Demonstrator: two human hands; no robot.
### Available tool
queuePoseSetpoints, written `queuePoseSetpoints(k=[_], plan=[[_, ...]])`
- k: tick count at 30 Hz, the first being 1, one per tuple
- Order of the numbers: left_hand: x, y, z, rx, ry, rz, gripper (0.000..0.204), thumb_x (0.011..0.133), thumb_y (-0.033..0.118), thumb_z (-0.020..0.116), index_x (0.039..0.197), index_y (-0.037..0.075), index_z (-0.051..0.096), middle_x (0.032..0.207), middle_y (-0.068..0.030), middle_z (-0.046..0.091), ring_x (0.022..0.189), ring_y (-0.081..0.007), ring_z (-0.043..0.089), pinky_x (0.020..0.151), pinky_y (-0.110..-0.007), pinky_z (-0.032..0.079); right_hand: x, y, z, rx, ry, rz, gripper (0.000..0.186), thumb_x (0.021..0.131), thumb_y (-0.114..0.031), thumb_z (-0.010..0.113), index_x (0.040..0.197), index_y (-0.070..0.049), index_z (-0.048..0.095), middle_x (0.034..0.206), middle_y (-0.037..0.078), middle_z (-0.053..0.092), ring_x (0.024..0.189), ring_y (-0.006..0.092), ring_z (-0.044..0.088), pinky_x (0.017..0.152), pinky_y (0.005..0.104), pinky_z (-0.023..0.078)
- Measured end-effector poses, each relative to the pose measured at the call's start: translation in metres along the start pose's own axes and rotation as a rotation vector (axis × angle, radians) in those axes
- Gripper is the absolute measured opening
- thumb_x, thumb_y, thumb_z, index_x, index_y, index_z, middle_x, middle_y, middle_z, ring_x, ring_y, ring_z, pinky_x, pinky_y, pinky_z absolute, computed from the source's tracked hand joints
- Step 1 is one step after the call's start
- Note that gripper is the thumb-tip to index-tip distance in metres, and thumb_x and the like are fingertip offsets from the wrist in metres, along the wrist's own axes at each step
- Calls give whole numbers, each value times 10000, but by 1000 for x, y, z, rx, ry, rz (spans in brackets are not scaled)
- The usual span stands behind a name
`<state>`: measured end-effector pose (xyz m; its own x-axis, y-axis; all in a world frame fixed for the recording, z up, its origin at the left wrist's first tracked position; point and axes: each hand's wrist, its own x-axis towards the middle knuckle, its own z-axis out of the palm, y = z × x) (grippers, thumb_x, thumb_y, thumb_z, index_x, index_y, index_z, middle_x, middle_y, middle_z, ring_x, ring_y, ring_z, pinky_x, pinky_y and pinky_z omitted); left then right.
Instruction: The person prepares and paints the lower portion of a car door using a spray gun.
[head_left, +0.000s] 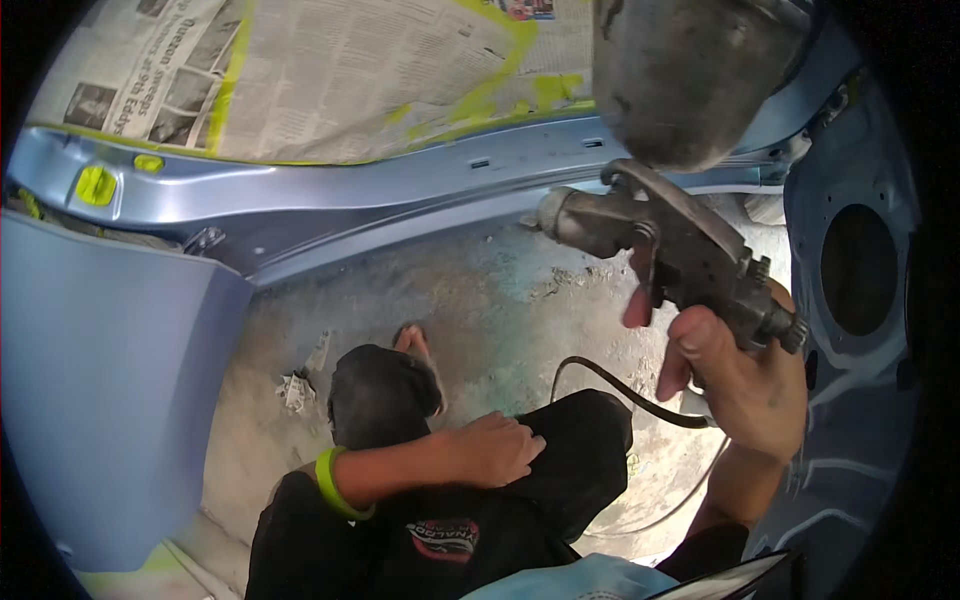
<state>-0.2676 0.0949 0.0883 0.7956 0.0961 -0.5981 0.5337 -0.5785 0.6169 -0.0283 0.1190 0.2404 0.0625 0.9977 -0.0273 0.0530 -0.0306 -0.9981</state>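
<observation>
My right hand [755,385] is wrapped round the handle of a dark grey spray gun [690,245], raised at the right. A large grey paint cup [690,80] sits on top of the gun, and its nozzle points left toward the blue car body. From the base of the handle a dark air hose [620,382] curves away to the left. My left hand [495,450] rests on my knee with its fingers curled in and nothing seen in them. Round that wrist is a yellow-green band [337,485].
A light blue car door sill [380,205] runs across the far side, with newspaper [370,80] taped over the opening above. At the left stands a blue panel [110,370]; at the right, a door frame [855,420] with a round hole. Crumpled paper [295,392] lies on the concrete floor [480,290].
</observation>
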Motion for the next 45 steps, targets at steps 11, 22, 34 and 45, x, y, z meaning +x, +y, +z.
queuePoseSetpoints(k=[11, 22, 34, 45], plan=[[103, -167, 109, 359, 78, -32, 234, 810, 187, 668, 979, 36, 727, 995, -195, 718, 936, -336, 713, 749, -494, 537, -50, 13, -5, -367, 522, 47, 446, 1019, -431, 549, 1195, -37, 659, 873, 56, 685, 459, 54, 502, 391, 209, 346], [74, -175, 129, 298, 329, 34, 263, 801, 176, 656, 1025, 39, 634, 980, -179, 687, 932, -336, 702, 787, -492, 518, -48, 18, 115, -37, 253, -135, 778, 954, -595, 559, 1231, 131, 519, 862, 220, 647, 398, 150, 531, 319, 225, 387], [46, -157, 119, 261, 357, 112, 302, 869, 220, 615, 1078, 1, 624, 974, -213, 679, 871, -387, 689, 753, -513, 532, -50, 7, 175, 83, 281, -153, 921, 845, -587, 698, 1358, 131, 433, 1099, 282, 640, 706, 243, 660, 387, 242, 490], [40, -134, 115, 262, 409, 181, 341, 838, 282, 659, 1059, 23, 637, 953, -199, 681, 881, -354, 696, 763, -499, 533, -53, 4, 177, -306, 277, -148, 675, 972, -476, 612, 1329, 89, 513, 1045, 227, 673, 545, 121, 613, 376, 198, 442]])
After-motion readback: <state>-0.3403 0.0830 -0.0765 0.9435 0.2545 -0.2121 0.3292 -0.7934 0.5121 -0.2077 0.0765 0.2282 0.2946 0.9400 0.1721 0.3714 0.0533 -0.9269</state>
